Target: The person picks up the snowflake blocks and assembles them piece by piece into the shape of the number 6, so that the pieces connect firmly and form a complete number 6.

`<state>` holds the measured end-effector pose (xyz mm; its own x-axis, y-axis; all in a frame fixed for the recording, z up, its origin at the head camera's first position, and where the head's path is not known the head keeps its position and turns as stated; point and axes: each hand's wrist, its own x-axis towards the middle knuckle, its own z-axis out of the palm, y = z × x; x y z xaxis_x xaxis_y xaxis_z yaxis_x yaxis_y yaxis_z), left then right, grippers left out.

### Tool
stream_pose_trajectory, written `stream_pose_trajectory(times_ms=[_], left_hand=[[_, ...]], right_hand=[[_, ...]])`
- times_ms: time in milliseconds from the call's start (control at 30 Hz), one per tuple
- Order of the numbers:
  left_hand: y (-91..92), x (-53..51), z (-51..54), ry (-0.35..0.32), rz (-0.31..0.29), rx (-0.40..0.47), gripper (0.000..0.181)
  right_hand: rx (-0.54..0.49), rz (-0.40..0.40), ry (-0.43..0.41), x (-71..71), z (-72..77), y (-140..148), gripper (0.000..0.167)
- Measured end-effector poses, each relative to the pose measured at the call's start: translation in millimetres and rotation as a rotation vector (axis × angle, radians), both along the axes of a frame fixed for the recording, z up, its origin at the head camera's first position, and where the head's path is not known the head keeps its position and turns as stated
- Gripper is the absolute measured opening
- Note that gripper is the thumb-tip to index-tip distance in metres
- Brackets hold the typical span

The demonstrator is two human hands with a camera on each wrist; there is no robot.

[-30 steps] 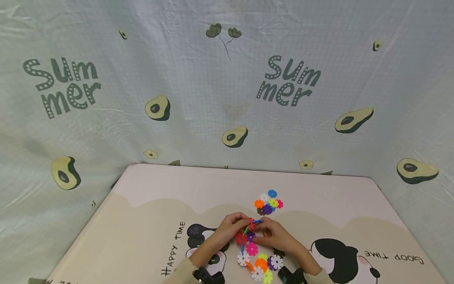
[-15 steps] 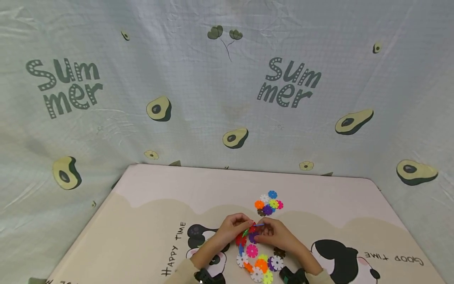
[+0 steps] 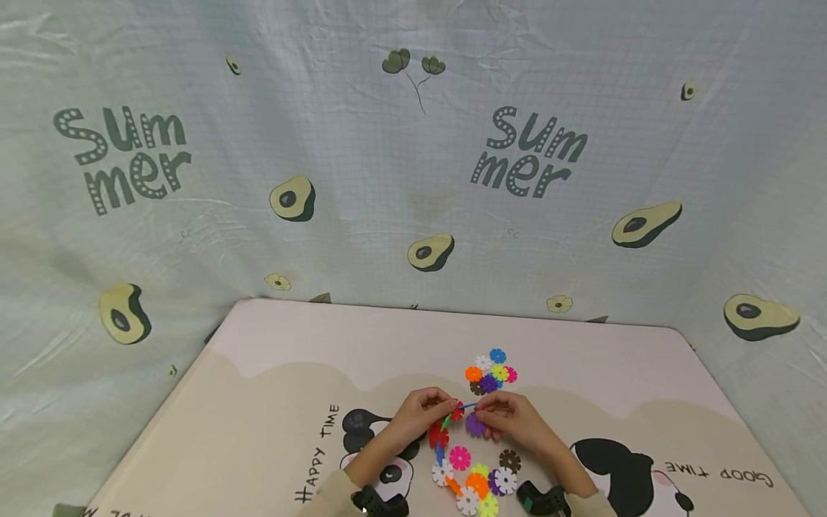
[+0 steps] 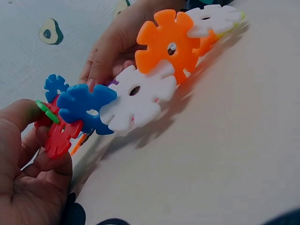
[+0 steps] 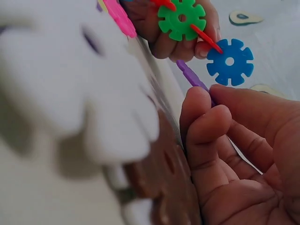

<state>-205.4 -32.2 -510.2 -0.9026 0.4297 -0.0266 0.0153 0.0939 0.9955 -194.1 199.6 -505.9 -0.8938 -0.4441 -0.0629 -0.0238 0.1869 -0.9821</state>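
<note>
My left hand [image 3: 420, 416] pinches a chain of interlocking plastic snowflake discs near its end, at a red disc [image 4: 63, 140] and a green disc [image 5: 176, 29]. A blue disc [image 5: 239, 70] sticks out at the tip of the chain, edge-on in the head view. Between thumb and fingertips, my right hand [image 3: 517, 424] pinches a purple disc [image 3: 474, 425], apart from the blue one. Down from the left hand the chain runs through another blue disc [image 4: 82, 105], a white disc [image 4: 124, 110] and an orange disc [image 4: 159, 47].
Beyond the hands lies a small pile of loose discs, with an orange one [image 3: 474, 374] and a yellow one [image 3: 500, 372]. A pink disc [image 3: 460, 458] and a brown disc [image 3: 510, 460] are nearer. The printed tabletop [image 3: 258, 402] meets a patterned curtain [image 3: 362, 143] behind.
My right hand has shifted slightly right, drawing the purple disc away from the chain. The blue end disc now shows between the hands. My left hand has stayed nearly in place.
</note>
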Motion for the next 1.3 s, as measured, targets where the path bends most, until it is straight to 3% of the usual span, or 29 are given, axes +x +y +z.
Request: stream_pose_trajectory(times_ms=[533,767,1300], left_hand=[[0.2,-1.6,-3.8,0.011,0.004,-0.04,0.027],[0.8,-0.8,-2.9,0.01,0.016,-0.044,0.027],[0.8,-0.2,-1.6,0.002,0.017,-0.046,0.028]], right_hand=[[-0.08,-0.211,-0.038,-3.8,-2.4,4.5,0.03],[-0.117,-0.351,-0.088,-2.2,2.0,3.9,0.026],[-0.129,-0.296,-0.113,-2.1,4.7,5.3,0.024]])
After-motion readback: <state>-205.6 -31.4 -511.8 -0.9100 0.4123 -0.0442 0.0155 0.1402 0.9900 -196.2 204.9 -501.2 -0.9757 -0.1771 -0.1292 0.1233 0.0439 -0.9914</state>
